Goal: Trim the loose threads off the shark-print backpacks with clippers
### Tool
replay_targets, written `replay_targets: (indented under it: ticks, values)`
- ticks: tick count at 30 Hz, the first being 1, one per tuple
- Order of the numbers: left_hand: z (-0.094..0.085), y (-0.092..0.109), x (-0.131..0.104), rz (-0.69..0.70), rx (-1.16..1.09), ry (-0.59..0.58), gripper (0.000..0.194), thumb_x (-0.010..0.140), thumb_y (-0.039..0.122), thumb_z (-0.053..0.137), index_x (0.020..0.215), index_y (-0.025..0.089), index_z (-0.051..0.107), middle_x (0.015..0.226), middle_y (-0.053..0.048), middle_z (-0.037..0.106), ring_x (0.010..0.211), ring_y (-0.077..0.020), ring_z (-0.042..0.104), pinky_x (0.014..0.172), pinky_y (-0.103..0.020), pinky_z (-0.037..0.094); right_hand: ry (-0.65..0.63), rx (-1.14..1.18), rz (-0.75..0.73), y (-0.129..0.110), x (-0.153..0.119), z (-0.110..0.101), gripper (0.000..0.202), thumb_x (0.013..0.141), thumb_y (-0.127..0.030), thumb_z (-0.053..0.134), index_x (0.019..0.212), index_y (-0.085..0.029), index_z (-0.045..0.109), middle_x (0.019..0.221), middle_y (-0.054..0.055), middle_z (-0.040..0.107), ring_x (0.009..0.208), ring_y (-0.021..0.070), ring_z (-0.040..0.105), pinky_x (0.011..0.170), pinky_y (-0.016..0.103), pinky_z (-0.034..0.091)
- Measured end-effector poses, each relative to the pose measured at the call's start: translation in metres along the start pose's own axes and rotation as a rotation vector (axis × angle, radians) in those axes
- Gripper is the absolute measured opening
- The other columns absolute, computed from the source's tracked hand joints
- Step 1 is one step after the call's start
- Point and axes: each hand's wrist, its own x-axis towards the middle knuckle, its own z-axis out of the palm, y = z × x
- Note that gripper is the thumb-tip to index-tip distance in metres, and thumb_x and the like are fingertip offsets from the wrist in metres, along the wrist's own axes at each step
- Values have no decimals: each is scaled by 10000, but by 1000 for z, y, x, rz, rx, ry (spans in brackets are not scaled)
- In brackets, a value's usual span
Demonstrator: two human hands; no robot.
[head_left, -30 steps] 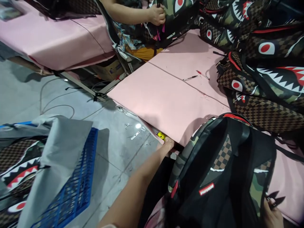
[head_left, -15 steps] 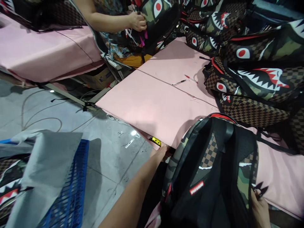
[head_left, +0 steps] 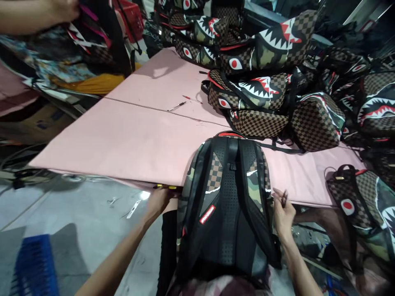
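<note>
Having a backpack (head_left: 228, 201) lying between the left hand (head_left: 159, 201) and the right hand (head_left: 283, 211), straps uppermost, with its long axis running away from the body, across the near edge of the bench (head_left: 123, 139), and its top overlapping the pink surface. Holding the right hand just right of the backpack, nearer to it than the left, and closing it around a small dark tool (head_left: 284, 198); possibly touching the backpack's side, impossible to tell. Resting the left hand left of the backpack at the bench's edge, with fingers partly hiding beside a yellow-and-black object (head_left: 172, 187); not showing how far opening or whether gripping anything. Having more bags (head_left: 261, 125) piling beyond the backpack, mostly to its right.
</note>
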Motion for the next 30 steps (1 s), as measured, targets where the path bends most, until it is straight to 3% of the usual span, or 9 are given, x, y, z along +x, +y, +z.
replay_targets:
  ticks: [2,5,7,9,14,17,20,24,30]
  values:
    - [-21,5,-41,-9,70,224,97,738,235,594,684,171,645,893,-101,654,847,-266,577,746,-359,444,34,-43,-118,-12,-11,-14,340,753,-386,578,970,-143,675,850,56,659,737,163,587,689,281,471]
    - [-27,53,-111,135,-131,514,175,785,339,528,801,212,648,869,-64,644,804,-217,590,719,-312,465,-337,-38,-277,-39,-37,-16,227,789,-309,556,926,-204,704,777,29,663,689,146,601,639,251,479]
    - [-12,104,-148,326,-310,385,142,780,316,541,786,243,663,843,-42,652,770,-187,603,706,-273,475,-679,11,-357,-57,-56,-7,230,790,-296,580,981,-234,693,778,19,659,685,138,605,604,228,477]
    - [11,152,-167,403,-488,165,180,809,260,501,765,248,675,798,-36,656,729,-165,609,680,-244,478,-835,35,-390,-68,-71,1,200,789,-308,604,949,-231,695,773,17,653,684,132,601,606,220,471]
    - [63,201,-155,378,-798,-103,137,791,231,551,790,220,688,856,-48,648,813,-163,600,746,-248,470,-707,-56,-369,-55,-65,-12,163,824,-315,567,792,-193,671,731,16,637,673,135,589,622,224,450]
    - [91,203,-128,147,-1035,-112,260,679,220,672,938,202,658,1010,-75,617,902,-175,589,770,-272,479,-579,-94,-386,-44,-40,-18,173,833,-308,539,802,-186,658,758,23,645,712,151,599,658,242,453]
    - [112,210,-106,-81,-1273,-192,362,600,265,728,930,154,629,854,-64,620,726,-145,593,601,-246,486,-463,-127,-475,-41,-15,-6,189,827,-305,528,771,-178,656,801,41,643,769,170,602,692,264,456]
    - [122,222,-99,-102,-1375,-196,267,526,256,744,708,136,589,598,30,511,528,-74,489,472,-180,409,-510,-206,-648,-42,-6,16,177,834,-230,500,806,-187,670,824,47,641,762,162,605,676,254,459]
    - [118,228,-108,-78,-1424,-143,218,477,174,704,653,136,582,606,20,565,536,-82,500,499,-196,403,-584,-545,-886,-34,-16,14,341,757,-22,425,913,-210,662,878,39,634,706,138,596,563,214,405]
